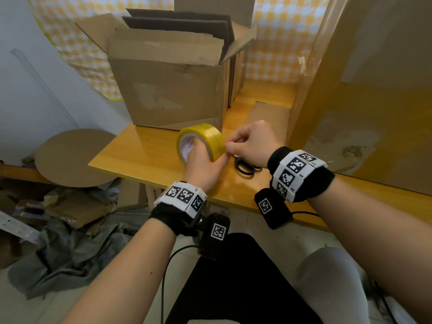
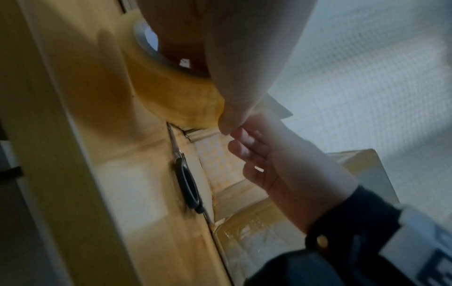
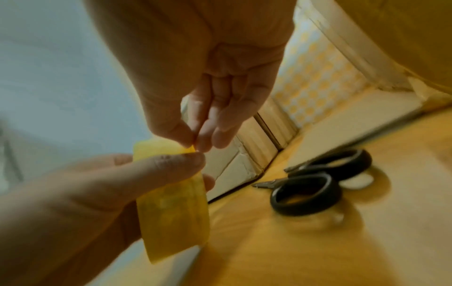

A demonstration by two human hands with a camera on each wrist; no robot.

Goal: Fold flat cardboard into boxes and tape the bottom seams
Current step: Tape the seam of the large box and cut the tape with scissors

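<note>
Near the middle of the head view, the left hand (image 1: 203, 166) holds a roll of yellow tape (image 1: 205, 139) just above the table (image 1: 140, 155) — fingers hooked through the white core, thumb lying across the outer band. The roll stands on edge, its open core turned toward the left of the frame. From the right, the right hand (image 1: 251, 142) meets the roll's right edge, thumb and forefinger pressed together in a pinch at the tape surface; the other fingers curl loosely behind. In the right wrist view the pinching fingertips (image 3: 188, 135) close on a small yellow tip at the top of the band, right above the left thumb.

Black-handled scissors (image 1: 245, 166) lie flat on the table just below and right of the hands, partly hidden by the right wrist.

Behind the roll, in the upper centre, stands an open cardboard box (image 1: 170, 90) with its flaps raised and dark flat sheets upright inside. A flat cardboard piece (image 1: 268, 115) lies on the table to its right, and a large tape-sheened cardboard panel (image 1: 374, 101) fills the right side of the frame.

At lower left, on the floor, sit a round cardboard disc (image 1: 72, 157) and crumpled grey cloth (image 1: 70, 253).
</note>
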